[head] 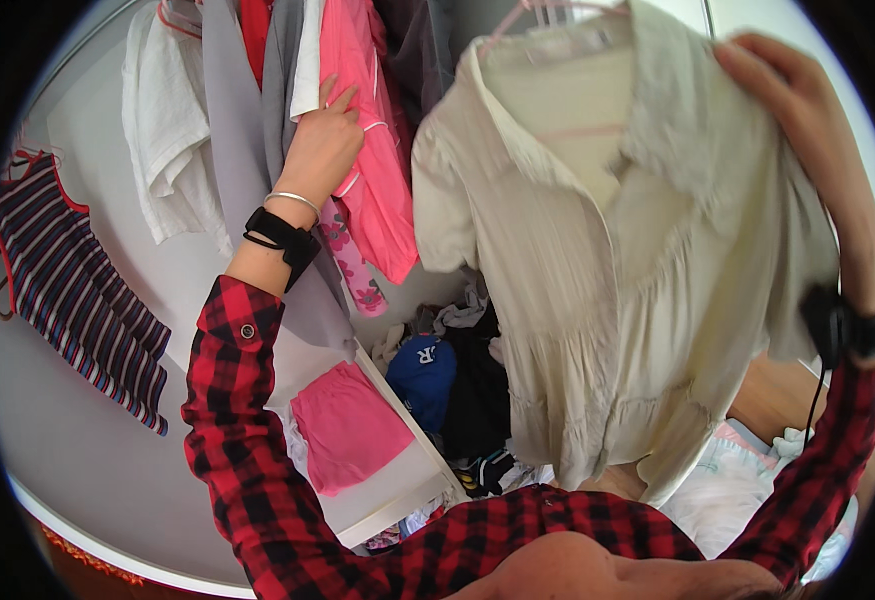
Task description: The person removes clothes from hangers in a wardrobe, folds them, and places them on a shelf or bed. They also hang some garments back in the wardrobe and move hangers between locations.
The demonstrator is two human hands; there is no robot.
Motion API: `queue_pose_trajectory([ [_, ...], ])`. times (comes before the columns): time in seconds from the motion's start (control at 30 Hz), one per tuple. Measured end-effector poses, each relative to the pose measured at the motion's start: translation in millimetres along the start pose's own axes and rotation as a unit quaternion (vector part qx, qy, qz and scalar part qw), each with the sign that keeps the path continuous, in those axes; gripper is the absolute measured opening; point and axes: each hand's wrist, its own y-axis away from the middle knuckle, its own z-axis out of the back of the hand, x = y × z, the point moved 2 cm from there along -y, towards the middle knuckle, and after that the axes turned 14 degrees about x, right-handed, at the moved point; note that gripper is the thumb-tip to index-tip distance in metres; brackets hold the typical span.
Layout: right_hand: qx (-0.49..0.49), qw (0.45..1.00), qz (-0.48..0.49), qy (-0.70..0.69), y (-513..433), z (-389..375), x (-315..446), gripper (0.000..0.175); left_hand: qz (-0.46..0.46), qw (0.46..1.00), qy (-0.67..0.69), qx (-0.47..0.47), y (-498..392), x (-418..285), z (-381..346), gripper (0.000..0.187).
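A pale beige short-sleeved blouse point(572, 247) hangs on a pink hanger point(508, 24) at the right. My right hand point(782, 75) is at its shoulder; whether it grips the cloth or the hanger is hidden. My left hand point(325, 146) rests against a bright pink garment point(377, 195) with white piping, fingers spread, among the hanging clothes. Beside it hang a white sleeve point(307, 67), a grey garment point(280, 82) and a long lilac-grey garment point(235, 112).
A white top point(167, 135) hangs farther left, and a striped sleeveless top point(81, 277) hangs at the far left. Folded pink shorts point(351, 427) lie on a white shelf point(400, 480). A blue cap point(422, 379) sits among heaped dark clothes point(475, 390). Light bedding point(715, 480) lies lower right.
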Motion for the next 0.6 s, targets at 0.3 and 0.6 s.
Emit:
queue_pose_trajectory([
  [0.3, -0.129, 0.962, 0.033, 0.237, -156, -15, 69, 0.032, -0.023, 0.997, -0.013, -0.067, 12, 11, -29, 0.01],
  [0.6, -0.188, 0.967, 0.013, 0.173, -169, -36, 64, 0.032, -0.002, 0.997, -0.007, -0.08, 17, 17, -50, 0.012],
])
